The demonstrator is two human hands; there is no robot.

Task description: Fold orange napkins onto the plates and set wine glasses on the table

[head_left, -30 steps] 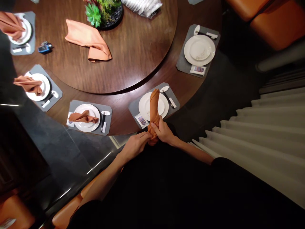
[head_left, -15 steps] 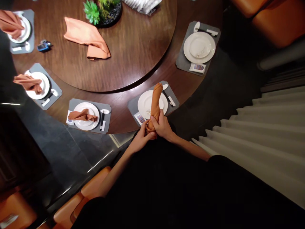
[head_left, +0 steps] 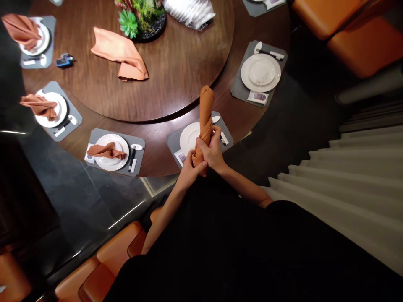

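Note:
An orange cloth napkin (head_left: 206,107), rolled into a long tube, is held in front of me over the table's near edge. My left hand (head_left: 189,168) is closed round its lower end, where the cloth is folded back. Higher up, around the middle of the roll, my right hand (head_left: 212,150) grips it with the thumb laid across. Behind the roll, a white plate (head_left: 188,136) sits on a grey placemat (head_left: 172,140) and is partly covered by the napkin and my hands.
Left of me, a folded napkin (head_left: 107,151) rests on a plate. Another napkin (head_left: 121,52) lies loose on the round turntable (head_left: 151,96), near a planter (head_left: 151,29) and a plastic-wrapped bundle (head_left: 190,12). Orange chairs (head_left: 119,243) stand behind at left; a pale curtain (head_left: 355,176) hangs at right.
The rolled napkin and both hands have risen a little, so the roll stands higher over the plate. Both hands keep hold of it. The view has shifted slightly.

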